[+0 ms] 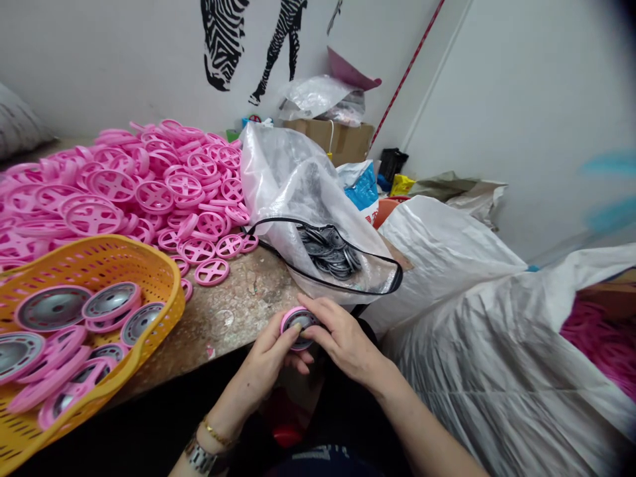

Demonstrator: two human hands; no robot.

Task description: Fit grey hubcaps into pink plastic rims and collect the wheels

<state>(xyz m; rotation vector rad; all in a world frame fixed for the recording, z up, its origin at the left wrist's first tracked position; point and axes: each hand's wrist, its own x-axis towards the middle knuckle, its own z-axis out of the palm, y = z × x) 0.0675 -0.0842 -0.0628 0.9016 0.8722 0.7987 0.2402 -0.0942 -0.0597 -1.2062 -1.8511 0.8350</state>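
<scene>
Between my two hands, over the table's front edge, is a pink toy wheel [301, 322] with a grey hubcap in its middle. My left hand [278, 341] grips its left side, thumb pressed on the grey face. My right hand [338, 331] wraps the right side, its thumb also on the grey disc. Some of the fingers under the wheel are hidden. Beyond my hands, a clear plastic bag [283, 172] with a black-edged mouth lies open toward me, with many grey hubcaps [330, 252] inside.
A large heap of pink wheels [114, 185] covers the table's left and back. At the left front, a yellow basket [171, 278] holds several wheels with grey hubcaps. White sacks [447, 338] stand close on my right, one with pink parts inside. A cardboard box [348, 142] stands behind.
</scene>
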